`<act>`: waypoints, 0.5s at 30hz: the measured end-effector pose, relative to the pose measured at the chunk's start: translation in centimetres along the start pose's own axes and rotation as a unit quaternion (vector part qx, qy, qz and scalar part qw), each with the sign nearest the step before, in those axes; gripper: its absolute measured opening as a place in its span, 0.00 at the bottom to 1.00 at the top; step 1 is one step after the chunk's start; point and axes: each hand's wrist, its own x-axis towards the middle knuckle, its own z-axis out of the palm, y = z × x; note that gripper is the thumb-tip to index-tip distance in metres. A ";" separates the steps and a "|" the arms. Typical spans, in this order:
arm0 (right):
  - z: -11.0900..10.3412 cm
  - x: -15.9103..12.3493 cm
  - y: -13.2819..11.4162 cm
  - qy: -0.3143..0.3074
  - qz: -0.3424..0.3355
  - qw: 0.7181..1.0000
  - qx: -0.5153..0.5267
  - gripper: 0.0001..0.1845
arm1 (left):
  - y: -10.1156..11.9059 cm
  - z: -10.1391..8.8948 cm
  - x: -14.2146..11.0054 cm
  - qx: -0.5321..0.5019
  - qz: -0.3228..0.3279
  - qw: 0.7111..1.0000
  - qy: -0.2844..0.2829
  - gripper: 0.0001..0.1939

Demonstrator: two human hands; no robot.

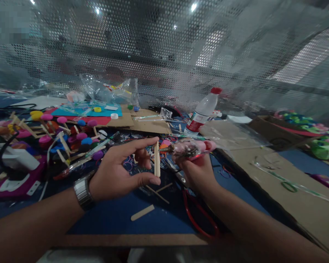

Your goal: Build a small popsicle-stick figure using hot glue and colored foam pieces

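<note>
Between the thumb and index finger of my left hand [123, 166], wooden craft sticks [157, 160] stand upright, gripped at their two ends; how many lie together I cannot tell. My right hand [196, 173] is wrapped round a pink hot glue gun [190, 148], smeared with residue. Its nozzle points left and is at the sticks' edge, near their upper end; whether it touches them I cannot tell. Below my hands a loose craft stick [142, 212] lies on the blue tabletop [109, 223]. Red-handled scissors [197, 215] lie under my right hand and wrist.
A water bottle [203, 111] with a red cap stands behind my right hand. Colourful pompom-like pieces on sticks [68, 140] crowd the left, beside a purple-and-white device [19, 175]. Cardboard [279, 182] covers the right side. A perforated metal screen [153, 54] rises behind.
</note>
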 end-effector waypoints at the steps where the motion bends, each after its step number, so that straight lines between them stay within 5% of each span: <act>1: 0.0 0.0 0.0 -0.001 0.000 1.000 0.003 0.07 | 0.0 0.0 0.0 0.000 0.001 1.000 0.000 0.36; 15: -0.5 0.1 0.7 0.047 0.010 0.998 -0.034 0.07 | 0.1 0.1 0.2 -0.011 0.020 1.000 -0.004 0.37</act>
